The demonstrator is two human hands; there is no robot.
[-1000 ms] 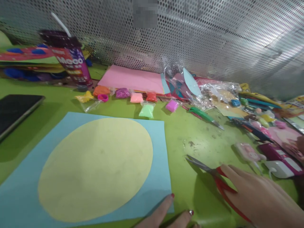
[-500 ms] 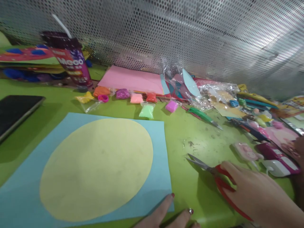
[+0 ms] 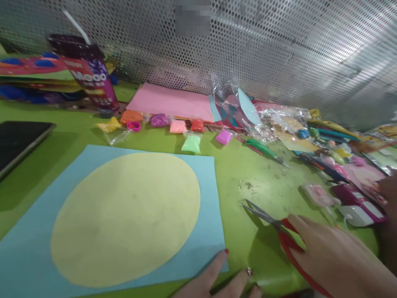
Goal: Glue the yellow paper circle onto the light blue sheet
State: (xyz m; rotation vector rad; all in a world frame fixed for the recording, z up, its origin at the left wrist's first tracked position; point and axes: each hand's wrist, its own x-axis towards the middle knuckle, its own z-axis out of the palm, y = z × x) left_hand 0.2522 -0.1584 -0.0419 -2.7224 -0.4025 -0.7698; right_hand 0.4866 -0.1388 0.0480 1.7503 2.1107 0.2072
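Lower right, our right hand (image 3: 333,250) grips scissors (image 3: 276,222), fingers curled round handles. Lower centre, our left hand (image 3: 211,279), fingers spread, overlaps blue paper (image 3: 209,186): probably light, creasable; best held by edges.

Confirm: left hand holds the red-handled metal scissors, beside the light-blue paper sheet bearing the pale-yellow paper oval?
Wrong hand: the head view shows the right hand holding the red-handled scissors, beside the light-blue sheet bearing the pale-yellow oval.
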